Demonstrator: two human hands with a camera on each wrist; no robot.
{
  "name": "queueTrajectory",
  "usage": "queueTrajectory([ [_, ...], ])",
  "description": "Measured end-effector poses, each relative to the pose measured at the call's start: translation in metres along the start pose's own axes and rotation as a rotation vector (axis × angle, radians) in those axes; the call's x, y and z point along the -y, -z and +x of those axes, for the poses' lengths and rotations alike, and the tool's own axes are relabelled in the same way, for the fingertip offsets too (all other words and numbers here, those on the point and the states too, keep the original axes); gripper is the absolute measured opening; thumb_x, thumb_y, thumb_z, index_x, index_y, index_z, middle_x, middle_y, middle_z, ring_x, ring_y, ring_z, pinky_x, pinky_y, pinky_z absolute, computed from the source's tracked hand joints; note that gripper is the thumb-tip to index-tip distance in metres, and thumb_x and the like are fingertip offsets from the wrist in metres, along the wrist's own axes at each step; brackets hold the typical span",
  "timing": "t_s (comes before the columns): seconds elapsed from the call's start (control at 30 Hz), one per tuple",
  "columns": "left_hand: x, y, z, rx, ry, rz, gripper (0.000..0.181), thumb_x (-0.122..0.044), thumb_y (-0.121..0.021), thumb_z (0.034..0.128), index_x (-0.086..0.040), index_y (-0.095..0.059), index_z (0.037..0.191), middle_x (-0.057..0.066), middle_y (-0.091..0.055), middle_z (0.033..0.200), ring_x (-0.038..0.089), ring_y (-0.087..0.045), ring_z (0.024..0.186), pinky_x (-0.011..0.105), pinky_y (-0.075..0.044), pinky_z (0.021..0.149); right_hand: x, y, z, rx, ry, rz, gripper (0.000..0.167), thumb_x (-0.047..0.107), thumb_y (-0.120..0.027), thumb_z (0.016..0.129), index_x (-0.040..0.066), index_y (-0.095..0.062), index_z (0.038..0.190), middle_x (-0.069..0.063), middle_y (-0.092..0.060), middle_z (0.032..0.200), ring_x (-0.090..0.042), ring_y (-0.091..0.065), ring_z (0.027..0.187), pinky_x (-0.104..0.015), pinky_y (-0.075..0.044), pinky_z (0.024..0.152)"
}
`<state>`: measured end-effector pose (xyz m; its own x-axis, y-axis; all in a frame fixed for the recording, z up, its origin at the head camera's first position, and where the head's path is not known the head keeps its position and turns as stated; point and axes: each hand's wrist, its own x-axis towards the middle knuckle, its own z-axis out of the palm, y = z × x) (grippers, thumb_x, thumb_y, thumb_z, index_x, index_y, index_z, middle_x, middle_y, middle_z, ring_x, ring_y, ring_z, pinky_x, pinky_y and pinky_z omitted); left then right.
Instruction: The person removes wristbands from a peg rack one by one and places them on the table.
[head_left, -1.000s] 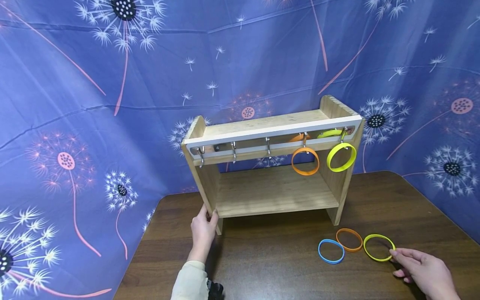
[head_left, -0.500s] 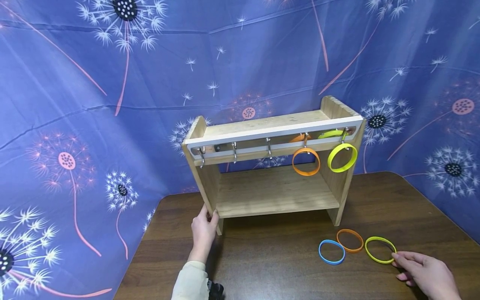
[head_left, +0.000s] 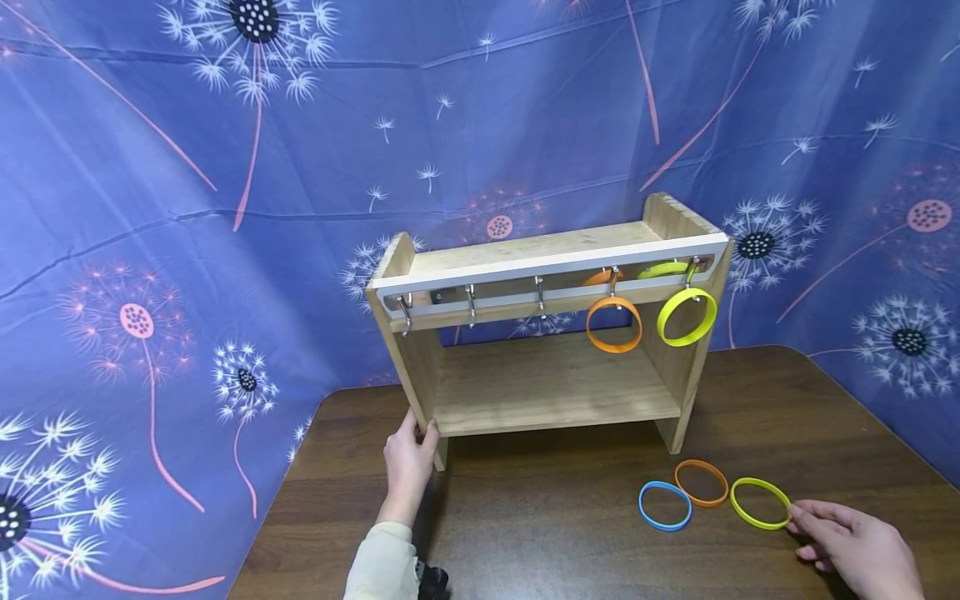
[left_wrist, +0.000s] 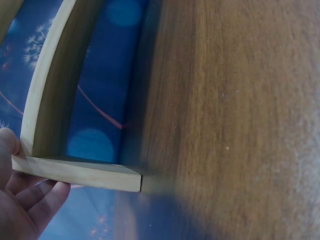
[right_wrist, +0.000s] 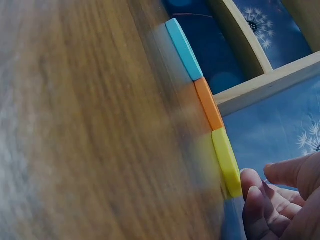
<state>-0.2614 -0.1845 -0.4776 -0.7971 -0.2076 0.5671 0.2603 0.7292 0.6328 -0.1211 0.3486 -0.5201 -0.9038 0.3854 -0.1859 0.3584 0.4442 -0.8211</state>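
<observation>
Low on the left side panel of a wooden shelf rack, my left hand grips the wood. The left wrist view shows the thumb on one face of the panel and fingers on the other. At the right, fingertips of my right hand meet the edge of a yellow wristband lying flat on the table. In the right wrist view no part of that yellow band sits between thumb and finger. Left of it lie an orange wristband and a blue wristband.
A row of metal hooks runs along the rack's front rail. An orange band and a yellow band hang at the right end; other hooks are bare. Behind the brown table hangs a blue dandelion-print cloth.
My right fingertips have shifted slightly right, from overlapping the yellow band to its edge. The left hand keeps its grip. Otherwise the whole view has only drifted a little.
</observation>
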Motion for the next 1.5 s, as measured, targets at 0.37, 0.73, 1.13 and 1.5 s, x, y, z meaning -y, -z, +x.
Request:
queueTrajectory([
  [0.37,0.0,-0.001,0.0,-0.012,-0.013,0.006,0.006,-0.016,-0.068,0.0833,-0.014,-0.063,0.087,-0.003,-0.068,0.066,0.022,-0.061,0.057,0.045,-0.046,0.056,0.011,-0.001,-0.01,-0.052,0.121,0.017,0.047,0.045,-0.062,0.093,0.0,-0.067,0.108,0.012,-0.073,0.079,-0.014,-0.068,0.062,-0.027,-0.05,0.053],
  [0.73,-0.001,0.0,0.001,-0.008,-0.023,0.01,0.007,-0.016,-0.068,0.0832,-0.013,-0.063,0.088,-0.003,-0.065,0.063,0.025,-0.06,0.056,0.045,-0.045,0.056,0.023,-0.006,-0.01,-0.079,0.143,0.103,0.032,0.04,-0.065,0.092,0.011,-0.072,0.103,0.008,-0.073,0.077,-0.012,-0.068,0.062,-0.028,-0.05,0.052],
  [1.13,-0.001,0.0,-0.001,-0.003,-0.018,0.019,0.008,-0.016,-0.068,0.0835,-0.014,-0.06,0.084,-0.003,-0.065,0.063,0.027,-0.06,0.057,0.046,-0.046,0.057,0.037,-0.013,-0.012,-0.085,0.204,0.114,0.029,0.037,-0.065,0.092,0.012,-0.071,0.106,0.012,-0.072,0.08,-0.014,-0.067,0.061,-0.028,-0.049,0.052],
  [1.5,-0.001,-0.001,0.0,-0.017,-0.032,0.03,0.009,-0.014,-0.069,0.0823,-0.013,-0.061,0.086,-0.003,-0.064,0.062,0.029,-0.059,0.056,0.047,-0.045,0.056,0.047,-0.014,-0.016,-0.029,0.302,0.226,0.014,0.023,-0.065,0.094,0.033,-0.071,0.102,0.024,-0.07,0.084,-0.012,-0.066,0.061,-0.026,-0.049,0.052],
])
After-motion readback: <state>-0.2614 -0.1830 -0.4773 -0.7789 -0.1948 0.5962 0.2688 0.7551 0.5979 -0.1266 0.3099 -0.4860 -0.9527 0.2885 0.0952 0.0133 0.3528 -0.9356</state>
